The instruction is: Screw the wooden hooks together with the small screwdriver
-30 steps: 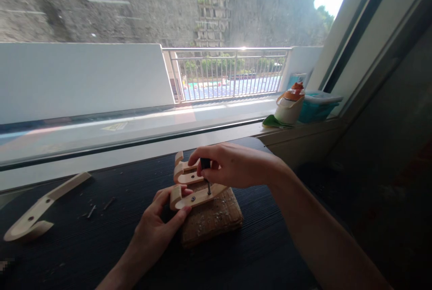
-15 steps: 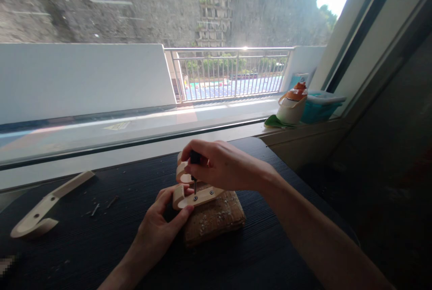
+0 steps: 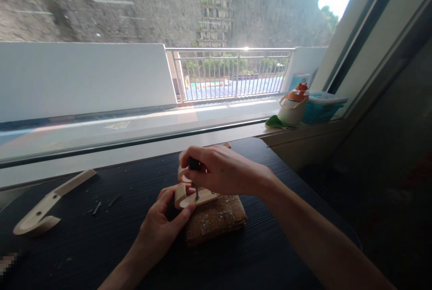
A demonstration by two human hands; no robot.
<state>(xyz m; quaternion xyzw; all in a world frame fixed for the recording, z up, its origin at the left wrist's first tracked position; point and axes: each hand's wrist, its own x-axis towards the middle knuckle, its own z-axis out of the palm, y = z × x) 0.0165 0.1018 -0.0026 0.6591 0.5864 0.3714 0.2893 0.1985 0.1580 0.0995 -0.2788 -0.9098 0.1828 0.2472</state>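
My right hand (image 3: 229, 171) is closed around the black handle of a screwdriver (image 3: 194, 163). The driver stands nearly upright, its tip at a screw in a pale wooden hook (image 3: 205, 197). That hook lies on a rough, speckled brown block (image 3: 216, 222). With thumb and fingers, my left hand (image 3: 161, 218) grips the hook's curved end. A second screw farther along the hook is partly covered by my right hand. Just behind, another curved wooden piece (image 3: 184, 174) shows, mostly hidden by my right hand.
At the left of the dark table (image 3: 111, 240) lies a loose wooden hook (image 3: 43, 209) with two holes. Several screws (image 3: 97, 208) lie between it and my left hand. On the sill stand a bottle (image 3: 293, 106) with an orange top and a teal box (image 3: 322, 108).
My right hand and the screwdriver have come down slightly, and the tip now meets the screw head. My left hand keeps its hold on the hook. The view has shifted a little.
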